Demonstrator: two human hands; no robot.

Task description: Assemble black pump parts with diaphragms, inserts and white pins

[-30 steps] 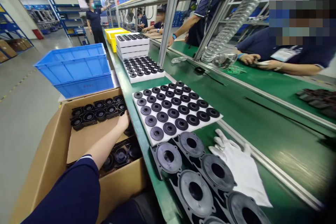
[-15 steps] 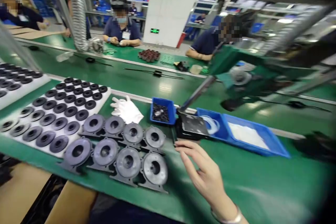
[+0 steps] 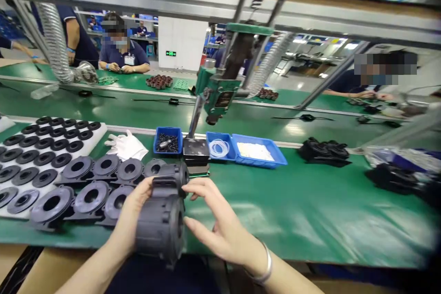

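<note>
Far left of press (image 3: 221,94): discs (image 3: 44,158) sitting in foam (image 3: 97,131). Closer in: two rows of housings (image 3: 81,200). Just front-left of press: twin housing (image 3: 153,232), gripped by my left fingers (image 3: 147,186). Right fingers (image 3: 203,188) parted at its end, contact unclear. Not on press yet; plenty left, I'd judge.

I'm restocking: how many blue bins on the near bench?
3: the blue plastic bin left of the green metal press; right of it, the bin holding white tubing, then the longer bin. Others may be hidden.

A smooth silver bangle (image 3: 268,264) circles the wrist (image 3: 254,257) of the right hand (image 3: 223,228), and dark navy clothing (image 3: 161,278) shows below.
</note>
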